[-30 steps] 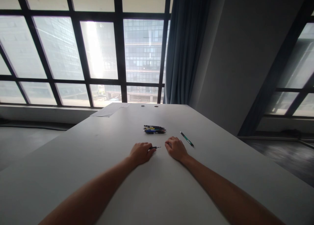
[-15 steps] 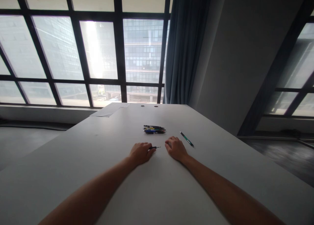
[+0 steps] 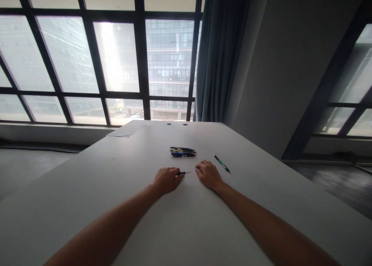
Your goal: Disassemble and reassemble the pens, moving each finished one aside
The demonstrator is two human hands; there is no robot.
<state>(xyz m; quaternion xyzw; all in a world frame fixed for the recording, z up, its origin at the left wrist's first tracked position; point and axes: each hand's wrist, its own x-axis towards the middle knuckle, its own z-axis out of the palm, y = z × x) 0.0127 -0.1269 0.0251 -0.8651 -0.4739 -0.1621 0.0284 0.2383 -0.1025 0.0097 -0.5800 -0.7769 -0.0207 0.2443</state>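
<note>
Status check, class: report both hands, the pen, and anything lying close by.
Left hand shut on pen, tip pointing right. Right hand curled on table, contents hidden. Pile of pens just beyond; green pen right of it.

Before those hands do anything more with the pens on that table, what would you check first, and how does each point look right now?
1. Left hand has a grip on the dark pen: ok, fingers closed round it, tip poking out to the right.
2. Right hand is free: cannot tell, it rests curled on the table and something may be under the fingertips.
3. Pile of pens is within easy reach: ok, it lies just beyond both hands.
4. Green pen lies safely: ok, flat on the table beside the right hand, away from the edge.
5. Sheet of paper is out of the way: ok, at the far end.
</note>
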